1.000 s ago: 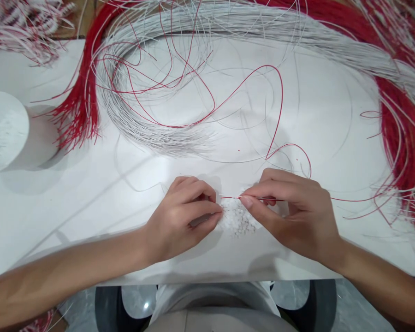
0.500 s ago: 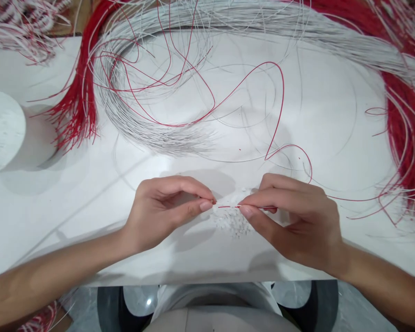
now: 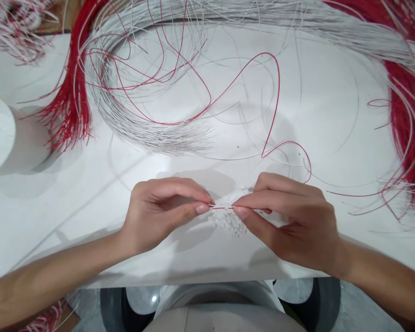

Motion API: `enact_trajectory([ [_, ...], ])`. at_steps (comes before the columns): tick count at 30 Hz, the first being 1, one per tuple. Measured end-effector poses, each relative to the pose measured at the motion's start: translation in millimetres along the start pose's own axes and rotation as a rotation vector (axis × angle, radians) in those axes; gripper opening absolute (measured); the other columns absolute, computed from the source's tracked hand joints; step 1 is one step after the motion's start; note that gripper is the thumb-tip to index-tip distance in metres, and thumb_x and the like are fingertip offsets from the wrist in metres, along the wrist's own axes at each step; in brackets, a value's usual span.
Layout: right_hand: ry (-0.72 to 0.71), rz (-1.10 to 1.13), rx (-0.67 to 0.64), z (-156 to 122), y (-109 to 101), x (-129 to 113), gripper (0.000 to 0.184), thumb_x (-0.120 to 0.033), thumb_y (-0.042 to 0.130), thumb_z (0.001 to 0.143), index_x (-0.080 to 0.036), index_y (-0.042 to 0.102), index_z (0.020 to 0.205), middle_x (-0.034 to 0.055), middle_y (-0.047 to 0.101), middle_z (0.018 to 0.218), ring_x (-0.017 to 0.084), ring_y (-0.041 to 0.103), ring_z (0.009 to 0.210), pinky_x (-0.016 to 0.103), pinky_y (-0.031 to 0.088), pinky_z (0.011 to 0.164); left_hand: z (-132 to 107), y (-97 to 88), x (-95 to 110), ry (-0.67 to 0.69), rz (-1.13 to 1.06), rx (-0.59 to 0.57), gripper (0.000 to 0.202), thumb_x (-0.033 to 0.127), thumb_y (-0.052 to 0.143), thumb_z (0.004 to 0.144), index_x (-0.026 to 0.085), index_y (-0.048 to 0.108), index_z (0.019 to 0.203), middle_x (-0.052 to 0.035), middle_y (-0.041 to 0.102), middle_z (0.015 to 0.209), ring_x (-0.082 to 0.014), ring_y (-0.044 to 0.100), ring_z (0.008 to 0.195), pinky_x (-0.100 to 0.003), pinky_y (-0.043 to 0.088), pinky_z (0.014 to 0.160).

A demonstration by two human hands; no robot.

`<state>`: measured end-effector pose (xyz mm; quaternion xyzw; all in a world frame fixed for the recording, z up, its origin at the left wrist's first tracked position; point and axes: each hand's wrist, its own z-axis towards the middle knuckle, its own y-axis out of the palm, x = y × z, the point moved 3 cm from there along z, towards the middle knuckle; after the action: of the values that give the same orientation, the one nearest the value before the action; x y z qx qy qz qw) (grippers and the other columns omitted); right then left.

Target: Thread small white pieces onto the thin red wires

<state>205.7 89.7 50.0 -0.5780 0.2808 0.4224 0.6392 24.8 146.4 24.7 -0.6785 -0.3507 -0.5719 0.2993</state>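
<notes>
Between the fingertips of my right hand (image 3: 287,212) a thin red wire (image 3: 218,208) is pinched, its end pointing left, with a short white stretch along it close to the fingers. My left hand (image 3: 166,214) is closed in a pinch at the wire's end, and a small white piece (image 3: 212,205) shows at its fingertips. Whether that piece touches the wire I cannot tell. Under both hands lies a pile of tiny white pieces (image 3: 233,226) on the white tabletop (image 3: 141,267).
A bundle of white wires (image 3: 138,124) curves across the back. Red wire bundles lie at left (image 3: 72,101) and right (image 3: 410,133). Loose red wire (image 3: 278,87) loops over the middle. A white cylindrical container (image 3: 27,138) is at the left. The table's front edge is near my body.
The gap between my two hands has narrowed slightly, and a white sliver now shows at my left fingertips beside the wire's end. The whole view has shifted a little.
</notes>
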Motion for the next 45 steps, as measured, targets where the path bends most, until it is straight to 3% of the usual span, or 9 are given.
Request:
enact_trajectory([
  [17, 0.009, -0.040, -0.002, -0.9, 0.9, -0.1, 0.013, -0.013, 0.059, 0.083, -0.019, 0.065, 0.072, -0.0026, 0.049, 0.058, 0.007, 0.045, 0.053, 0.020, 0.038, 0.049, 2.8, 1.9, 3.0, 0.125, 0.033, -0.095, 0.022, 0.003, 0.072, 0.070, 0.020, 0.076, 0.082, -0.0039, 0.073, 0.074, -0.0157, 0.066, 0.067, -0.025, 0.055, 0.061],
  [45, 0.013, 0.000, 0.014, -0.1, -1.1, -0.9, 0.012, -0.013, 0.059, 0.082, -0.018, 0.065, 0.073, -0.0035, 0.048, 0.058, 0.007, 0.044, 0.051, 0.020, 0.038, 0.048, 2.3, 3.0, 2.6, 0.079, 0.029, -0.074, 0.017, 0.006, 0.071, 0.073, 0.021, 0.076, 0.079, -0.0047, 0.074, 0.074, -0.0165, 0.067, 0.067, -0.026, 0.056, 0.060],
])
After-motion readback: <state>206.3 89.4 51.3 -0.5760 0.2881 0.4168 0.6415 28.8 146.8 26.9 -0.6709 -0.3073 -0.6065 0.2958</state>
